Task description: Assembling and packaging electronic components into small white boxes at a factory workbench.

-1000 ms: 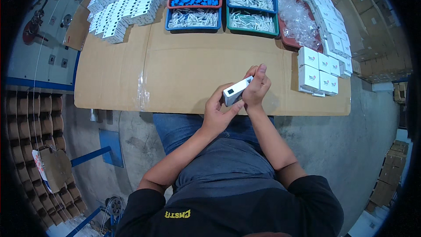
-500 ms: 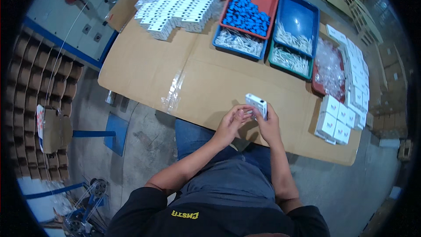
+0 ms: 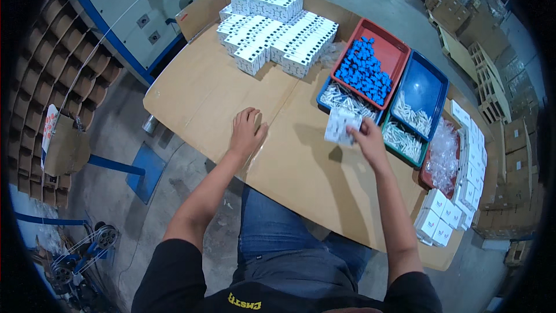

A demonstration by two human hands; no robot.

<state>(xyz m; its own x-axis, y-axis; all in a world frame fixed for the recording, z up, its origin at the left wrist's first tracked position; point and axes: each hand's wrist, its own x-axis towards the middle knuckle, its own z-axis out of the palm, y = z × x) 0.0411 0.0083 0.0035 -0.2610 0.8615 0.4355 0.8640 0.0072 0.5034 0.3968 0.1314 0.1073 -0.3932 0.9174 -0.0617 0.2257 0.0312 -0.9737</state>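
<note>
1 table, cardboard-topped. 1 stack of white boxes at its far left. 1 red tray of blue parts. My right hand now reaches trayward, closed on 1 small white box; my left hand has let go, resting flat, empty.

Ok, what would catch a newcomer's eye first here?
Probably the blue parts heaped in the red tray at the table's far right, and the stacked white boxes at the far left. Nearer, the right hand holds a white box above the cardboard-covered table; the left hand rests flat.
</note>
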